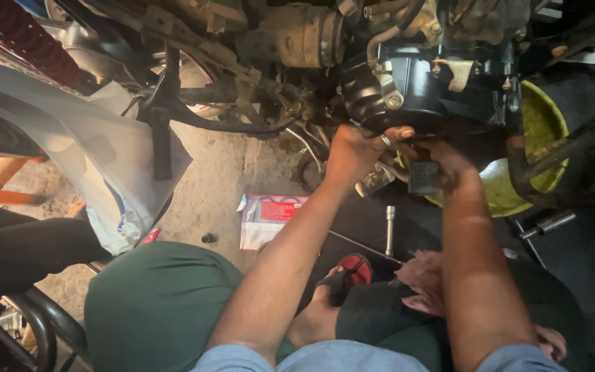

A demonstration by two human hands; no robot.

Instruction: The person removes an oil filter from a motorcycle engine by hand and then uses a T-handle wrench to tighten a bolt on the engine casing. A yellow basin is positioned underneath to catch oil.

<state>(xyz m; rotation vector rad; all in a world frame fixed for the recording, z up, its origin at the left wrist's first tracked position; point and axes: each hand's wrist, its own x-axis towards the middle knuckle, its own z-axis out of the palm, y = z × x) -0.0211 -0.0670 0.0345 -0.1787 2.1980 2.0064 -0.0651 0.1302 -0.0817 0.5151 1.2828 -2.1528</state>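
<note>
Black, greasy metal engine casing (408, 89) under motorcycle, above yellow plastic drain pan (542, 131). Judged heavy, rigid, slippery; best held at lower rim. Left hand (356, 151) closed on rim. Right hand (449, 165) curled round small black part (423, 177). Steel socket wrench (390, 229) below on floor.

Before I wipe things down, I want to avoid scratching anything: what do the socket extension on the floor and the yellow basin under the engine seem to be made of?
The socket extension looks like bare polished steel: silvery, with bright glints. The yellow basin looks like moulded plastic, dull and grimy, with a thin even rim; I cannot be sure through the dirt.
</note>
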